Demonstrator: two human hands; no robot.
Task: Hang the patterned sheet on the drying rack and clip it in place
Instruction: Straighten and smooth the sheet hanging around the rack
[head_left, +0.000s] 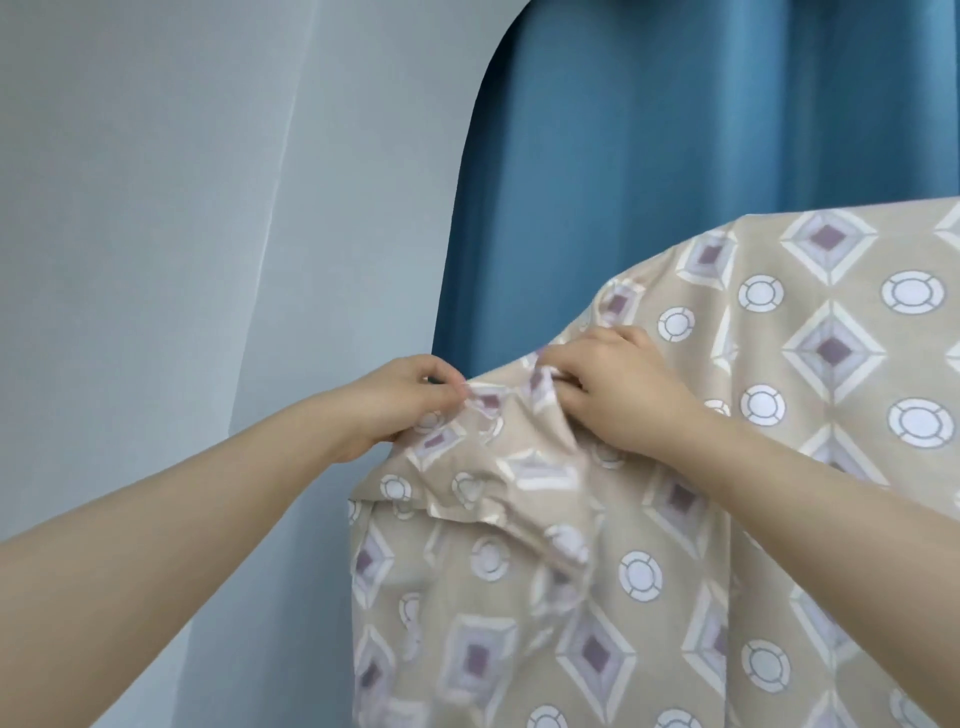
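Both hands work the top edge — left hand (410, 397) pinches the corner, right hand (618, 387) grips a bunched fold. Patterned sheet (779, 467) drapes over the rack, which is hidden beneath it. I'd pull that bunch flat and taut before clipping — no clip clearly visible.

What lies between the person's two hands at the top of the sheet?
In the head view, a bunched fold of the patterned sheet spans the gap between the left hand and the right hand; both grip it.
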